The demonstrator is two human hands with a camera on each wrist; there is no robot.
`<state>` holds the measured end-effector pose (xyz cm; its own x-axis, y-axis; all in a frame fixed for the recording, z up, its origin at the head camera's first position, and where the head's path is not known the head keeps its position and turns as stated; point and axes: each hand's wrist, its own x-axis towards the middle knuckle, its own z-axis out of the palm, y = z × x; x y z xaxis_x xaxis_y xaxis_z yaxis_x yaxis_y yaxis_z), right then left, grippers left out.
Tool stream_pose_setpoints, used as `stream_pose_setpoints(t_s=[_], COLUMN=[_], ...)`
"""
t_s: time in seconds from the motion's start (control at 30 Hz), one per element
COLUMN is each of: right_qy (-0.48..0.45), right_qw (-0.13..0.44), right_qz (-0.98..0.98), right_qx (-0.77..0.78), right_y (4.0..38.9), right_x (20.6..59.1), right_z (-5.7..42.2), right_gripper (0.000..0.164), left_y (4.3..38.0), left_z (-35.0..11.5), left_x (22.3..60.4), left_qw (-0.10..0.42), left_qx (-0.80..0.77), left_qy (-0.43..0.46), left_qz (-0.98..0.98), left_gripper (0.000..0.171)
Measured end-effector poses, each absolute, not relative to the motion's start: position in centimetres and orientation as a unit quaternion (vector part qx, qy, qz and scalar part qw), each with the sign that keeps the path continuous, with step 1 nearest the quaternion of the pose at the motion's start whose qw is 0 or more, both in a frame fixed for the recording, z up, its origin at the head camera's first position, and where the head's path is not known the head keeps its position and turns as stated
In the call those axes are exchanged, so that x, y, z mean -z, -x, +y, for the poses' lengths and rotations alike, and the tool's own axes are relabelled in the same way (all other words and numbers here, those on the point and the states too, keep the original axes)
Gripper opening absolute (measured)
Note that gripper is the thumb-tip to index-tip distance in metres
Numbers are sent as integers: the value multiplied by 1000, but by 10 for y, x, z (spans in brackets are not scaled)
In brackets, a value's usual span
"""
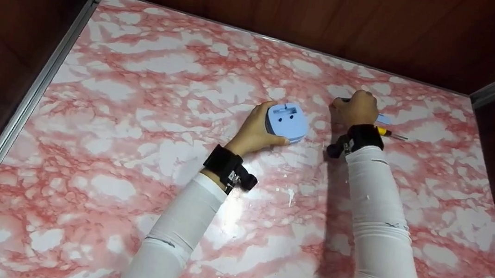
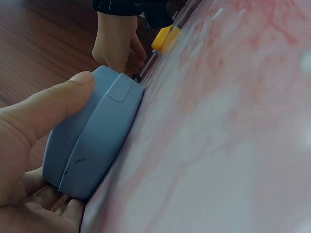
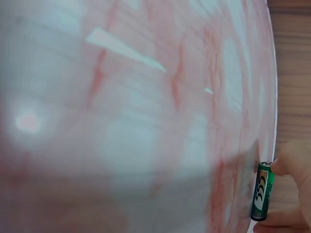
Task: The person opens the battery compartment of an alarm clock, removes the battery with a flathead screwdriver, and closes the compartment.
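My left hand (image 1: 255,130) grips a light-blue rounded-square device (image 1: 290,124) by its sides, thumb along the near edge. Its upward face shows a recessed slot and two small dark holes. In the left wrist view the device (image 2: 99,131) stands close over the table, with a seam along its side. To the right, my right hand (image 1: 359,109) is low at the tabletop, fingers curled. A green cylindrical battery (image 3: 262,191) shows in the right wrist view, pinched by its ends between thumb and finger; from the head view the hand mostly hides it.
Just right of the right hand lie a small light-blue flat piece (image 1: 384,119) and a screwdriver with a yellow handle (image 1: 383,131). The red-and-white marbled table (image 1: 117,217) meets dark wood-look panels (image 1: 290,8) at the back and both sides, with metal edge strips.
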<state>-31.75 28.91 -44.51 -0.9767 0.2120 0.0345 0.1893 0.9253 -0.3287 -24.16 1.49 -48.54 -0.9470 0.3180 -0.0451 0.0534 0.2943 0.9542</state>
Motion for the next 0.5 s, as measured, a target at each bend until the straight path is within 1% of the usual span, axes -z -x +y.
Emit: stream_pose_setpoints(t_s=[0.2,0.5], right_qy=[112,118], right_qw=[42,28], right_qz=[-978,-977], right_qx=[-170,-178], right_y=[318,317], right_x=[447,446], right_z=[289,290], right_gripper=[41,42], left_y=[241,241], left_z=[15,14], left_x=[484,485], left_qw=[117,117], left_qx=[-583,-581], left_qy=[-112,-109], left_qz=[796,798], left_gripper=[105,103])
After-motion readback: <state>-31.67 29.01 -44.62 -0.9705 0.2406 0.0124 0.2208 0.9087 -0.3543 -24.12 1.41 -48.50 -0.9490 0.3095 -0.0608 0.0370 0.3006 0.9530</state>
